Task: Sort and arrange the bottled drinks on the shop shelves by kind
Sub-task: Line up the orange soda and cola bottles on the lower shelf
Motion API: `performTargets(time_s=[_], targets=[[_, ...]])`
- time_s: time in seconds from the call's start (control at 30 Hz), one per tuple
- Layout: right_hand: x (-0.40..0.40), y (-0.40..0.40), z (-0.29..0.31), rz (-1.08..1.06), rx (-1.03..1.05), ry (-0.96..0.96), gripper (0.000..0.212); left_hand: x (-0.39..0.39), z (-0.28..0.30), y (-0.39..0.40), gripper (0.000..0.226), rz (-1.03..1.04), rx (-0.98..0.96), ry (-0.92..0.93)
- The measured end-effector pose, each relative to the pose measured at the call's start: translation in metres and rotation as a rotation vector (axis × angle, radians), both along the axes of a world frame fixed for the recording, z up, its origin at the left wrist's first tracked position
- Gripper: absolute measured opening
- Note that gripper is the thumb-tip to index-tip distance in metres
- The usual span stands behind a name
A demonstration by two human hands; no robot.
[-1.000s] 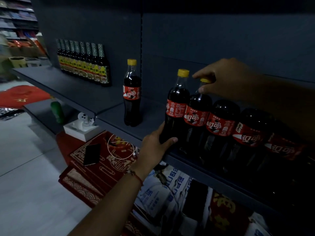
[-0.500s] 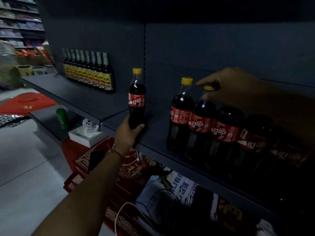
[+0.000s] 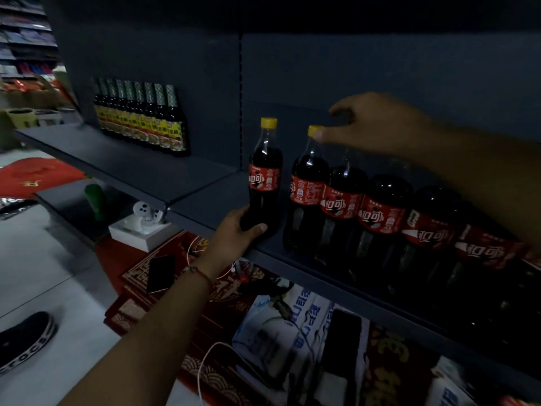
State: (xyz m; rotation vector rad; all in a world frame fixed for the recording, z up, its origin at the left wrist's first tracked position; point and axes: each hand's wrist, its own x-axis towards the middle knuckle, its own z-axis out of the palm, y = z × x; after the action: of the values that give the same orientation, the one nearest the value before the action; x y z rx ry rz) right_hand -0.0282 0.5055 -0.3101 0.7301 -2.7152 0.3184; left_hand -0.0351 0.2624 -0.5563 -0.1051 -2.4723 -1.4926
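Note:
A lone cola bottle (image 3: 265,183) with a red label and yellow cap stands on the dark shelf (image 3: 205,200). My left hand (image 3: 237,232) grips its base. Just to its right, a row of several matching cola bottles (image 3: 380,212) runs along the shelf front. My right hand (image 3: 377,124) hovers over the tops of this row, fingers curled over the hidden cap of the second bottle (image 3: 342,197). Its thumb tip touches the yellow cap of the first bottle (image 3: 310,183). The hand is blurred.
A row of dark sauce bottles with yellow-green labels (image 3: 143,121) stands at the back left of the shelf. Below are red boxes, a phone (image 3: 161,272), a white box with a figure (image 3: 140,230), a green bottle (image 3: 93,197) and blue-white packs (image 3: 292,317). A shoe (image 3: 26,341) is on the floor.
My left hand left the first row bottle, took the lone bottle by its base and slid it right, close to the row. My right hand stayed over the row's caps.

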Motion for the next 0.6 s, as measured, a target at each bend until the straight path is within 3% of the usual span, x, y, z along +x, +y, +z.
performTargets(time_s=[0.1, 0.27, 0.4, 0.6], targets=[[-0.007, -0.025, 0.002, -0.024, 0.081, -0.041, 0.069, 0.002, -0.001, 0.006, 0.051, -0.007, -0.001, 0.005], [-0.013, -0.030, 0.010, 0.008, 0.165, -0.113, 0.035, 0.008, -0.005, 0.011, 0.056, -0.021, -0.032, 0.045], [-0.012, -0.026, 0.013, 0.077, 0.176, -0.160, 0.037, 0.008, -0.005, 0.013, 0.045, -0.032, -0.011, 0.066], [-0.024, -0.030, 0.000, 0.093, 0.073, -0.141, 0.040, 0.011, -0.007, 0.015, 0.052, -0.051, 0.013, 0.091]])
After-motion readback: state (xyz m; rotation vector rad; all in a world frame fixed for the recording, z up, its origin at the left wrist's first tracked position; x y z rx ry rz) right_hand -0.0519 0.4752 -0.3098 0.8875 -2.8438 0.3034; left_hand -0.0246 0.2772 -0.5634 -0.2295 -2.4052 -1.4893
